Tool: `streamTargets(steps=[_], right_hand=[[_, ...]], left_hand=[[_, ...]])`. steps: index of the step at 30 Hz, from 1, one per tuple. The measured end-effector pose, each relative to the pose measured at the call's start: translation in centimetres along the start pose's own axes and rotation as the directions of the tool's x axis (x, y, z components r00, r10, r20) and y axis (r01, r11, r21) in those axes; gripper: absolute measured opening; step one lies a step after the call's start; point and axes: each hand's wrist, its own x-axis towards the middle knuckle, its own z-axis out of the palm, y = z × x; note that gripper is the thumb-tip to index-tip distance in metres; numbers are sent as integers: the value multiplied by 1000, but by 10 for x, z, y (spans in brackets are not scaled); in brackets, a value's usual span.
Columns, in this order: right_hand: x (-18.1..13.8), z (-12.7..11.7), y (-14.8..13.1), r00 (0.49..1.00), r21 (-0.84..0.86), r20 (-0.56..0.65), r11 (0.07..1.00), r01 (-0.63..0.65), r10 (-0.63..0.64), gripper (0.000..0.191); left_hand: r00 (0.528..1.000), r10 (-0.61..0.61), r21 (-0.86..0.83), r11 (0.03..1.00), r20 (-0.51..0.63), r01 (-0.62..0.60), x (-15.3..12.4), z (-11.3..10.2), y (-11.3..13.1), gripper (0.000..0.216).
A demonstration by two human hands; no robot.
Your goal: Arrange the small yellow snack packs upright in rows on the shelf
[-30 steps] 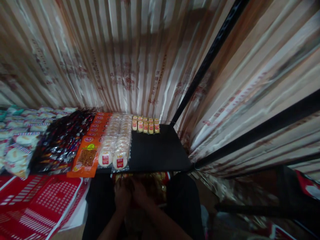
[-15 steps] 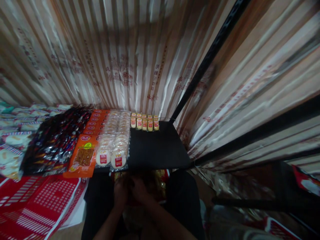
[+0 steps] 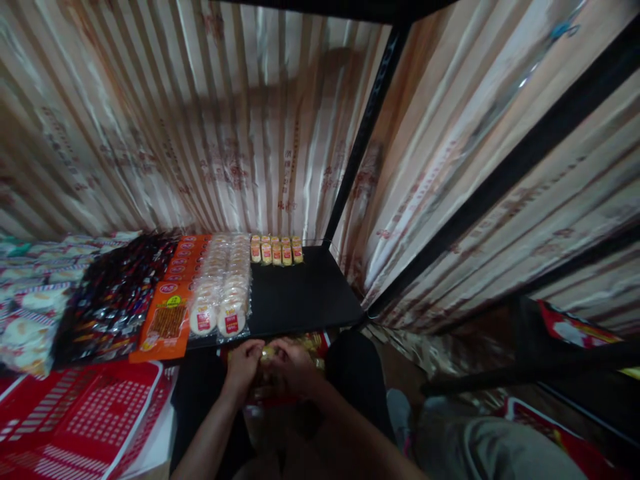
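Low between my knees, my left hand (image 3: 244, 367) and my right hand (image 3: 296, 365) are close together, fingers closed around a small yellow wrapped snack (image 3: 269, 353). Its lower part is hidden by my fingers and shade. Beneath them sits a red-edged container (image 3: 326, 339) with gold-wrapped pieces (image 3: 311, 343) inside; I cannot tell whether it is a bag or a box. Just beyond, small yellow snack packs (image 3: 277, 252) stand in two rows at the back of a black shelf (image 3: 305, 293).
Left along the shelf lie clear-wrapped round crackers (image 3: 231, 319), orange snack bags (image 3: 167, 320), dark shiny packets (image 3: 113, 293) and white packets (image 3: 30, 333). A red basket (image 3: 100, 407) sits below left. A black post (image 3: 357, 153) rises at the shelf's back corner. Another person's leg (image 3: 490, 447) is at lower right.
My hands have risen slightly out of the shade toward the shelf's front edge, and the yellow snack now shows between them. The camera view has shifted; the shelf goods look unchanged.
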Motion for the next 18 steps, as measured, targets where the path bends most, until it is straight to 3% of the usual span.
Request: streamTargets(steps=[4, 7, 12, 18], right_hand=[[13, -19, -9, 996, 343, 30, 936, -84, 78, 18], [21, -32, -17, 993, 489, 63, 865, -118, 99, 24], [30, -46, -29, 989, 590, 9, 798, -126, 150, 29], [42, -41, -21, 988, 603, -52, 793, -87, 147, 36]], left_hand=[[998, -19, -107, 994, 60, 25, 0, -3, 17, 40], [993, -43, -240, 968, 112, 69, 2, -1, 22, 49], [989, 43, -368, 930, 142, 12, 8, 7, 27, 48], [997, 72, -250, 965, -30, -78, 20, 12, 39, 31]])
